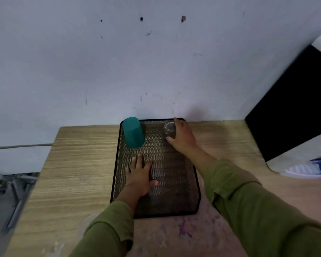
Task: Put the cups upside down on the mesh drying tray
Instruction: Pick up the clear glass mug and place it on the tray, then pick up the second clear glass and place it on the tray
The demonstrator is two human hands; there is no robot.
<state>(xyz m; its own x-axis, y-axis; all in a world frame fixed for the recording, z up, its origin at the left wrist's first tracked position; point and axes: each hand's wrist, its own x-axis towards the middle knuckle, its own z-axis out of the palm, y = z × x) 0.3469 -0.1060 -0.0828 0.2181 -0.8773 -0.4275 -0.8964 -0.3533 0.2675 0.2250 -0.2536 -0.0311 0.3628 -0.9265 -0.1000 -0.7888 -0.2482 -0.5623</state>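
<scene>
We see a wooden counter [78,164] against a pale, scuffed wall [119,62], bearing the black mesh drying tray [174,191]. Our right hand [183,136] has its grip wrapped round a clear glass cup [169,129] at the tray's far right corner. Our left hand [140,175] lies flat, fingers spread, on the mesh. A teal cup [133,132] stands inverted far left. No legible writing.

Scuffed pale wall [156,62], wooden table [78,164], dim light
</scene>
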